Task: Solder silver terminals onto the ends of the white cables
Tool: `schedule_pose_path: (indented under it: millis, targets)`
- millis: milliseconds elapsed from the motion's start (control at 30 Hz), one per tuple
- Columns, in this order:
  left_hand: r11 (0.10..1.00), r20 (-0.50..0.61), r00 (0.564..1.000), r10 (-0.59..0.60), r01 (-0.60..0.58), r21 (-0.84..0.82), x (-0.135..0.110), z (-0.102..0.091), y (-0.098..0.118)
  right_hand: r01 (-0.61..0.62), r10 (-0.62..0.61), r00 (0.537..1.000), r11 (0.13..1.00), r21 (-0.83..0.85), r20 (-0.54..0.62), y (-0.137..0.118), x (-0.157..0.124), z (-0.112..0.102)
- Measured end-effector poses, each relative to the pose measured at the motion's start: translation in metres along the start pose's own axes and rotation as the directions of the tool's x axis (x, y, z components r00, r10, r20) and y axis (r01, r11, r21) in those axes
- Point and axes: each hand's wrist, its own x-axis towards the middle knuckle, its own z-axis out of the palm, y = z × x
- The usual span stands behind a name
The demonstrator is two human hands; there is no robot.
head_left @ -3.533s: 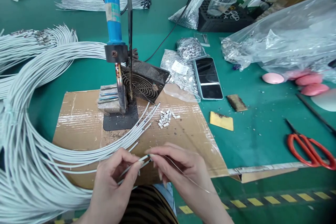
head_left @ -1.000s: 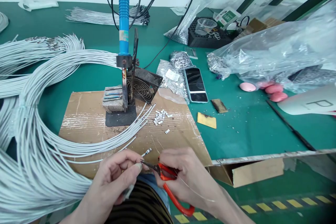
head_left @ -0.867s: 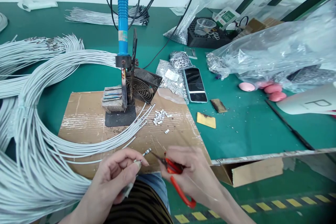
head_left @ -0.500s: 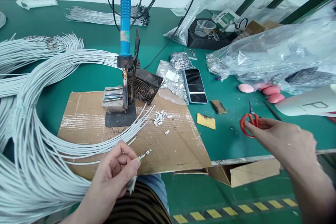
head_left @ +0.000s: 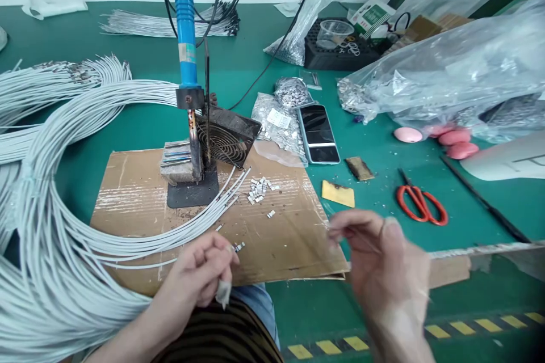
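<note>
My left hand (head_left: 203,273) is closed at the near edge of the cardboard sheet (head_left: 293,238), pinching the end of a white wire (head_left: 128,264). The wire's small metal terminal (head_left: 239,247) sticks out past my fingertips. My right hand (head_left: 383,264) hangs above the cardboard's right corner and is smeared by motion, fingers partly curled, so what it holds is unclear. Red-handled scissors (head_left: 421,204) lie by themselves on the green table, to the right of that hand. A small heap of metal terminals (head_left: 259,188) sits mid-cardboard.
A blue-handled soldering iron (head_left: 185,22) stands in a stand beside a small fan (head_left: 225,136). Big loops of white wire (head_left: 46,204) fill the left. A phone (head_left: 318,133), a yellow sponge (head_left: 338,193), pink pieces (head_left: 455,139) and plastic bags (head_left: 447,74) lie to the right.
My right hand snipped at the wire end with the scissors, carried them right, laid them on the table, and is now swinging back left without them. My left hand kept its pinch.
</note>
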Motion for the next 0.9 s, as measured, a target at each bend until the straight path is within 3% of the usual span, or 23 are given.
schedule_pose_path:
  millis: [100, 300, 467, 633, 900]
  targets:
    - [0.981, -0.111, 0.994, 0.007, -0.028, -0.193, 0.001, -0.006, 0.01, -0.043, 0.016, 0.991, 0.979, 0.199, 0.136, -0.014, -0.021, 0.035]
    - [0.97, -0.179, 0.984, 0.016, -0.059, -0.236, -0.003, -0.002, 0.014, -0.127, 0.018, 0.966, 0.9, 0.416, 0.257, -0.042, -0.038, 0.078]
    - [0.967, -0.216, 0.976, 0.032, -0.085, -0.238, -0.005, 0.003, 0.014, -0.211, 0.033, 0.943, 0.829, 0.517, 0.331, -0.054, -0.032, 0.085]
    - [0.977, -0.2, 0.978, 0.051, -0.091, -0.195, -0.006, 0.002, 0.012, -0.292, 0.074, 0.926, 0.763, 0.577, 0.371, -0.049, -0.035, 0.087]
    - [0.992, -0.213, 0.972, 0.102, -0.115, -0.051, -0.008, 0.0, 0.01, -0.333, 0.087, 0.905, 0.755, 0.564, 0.417, -0.046, -0.035, 0.082]
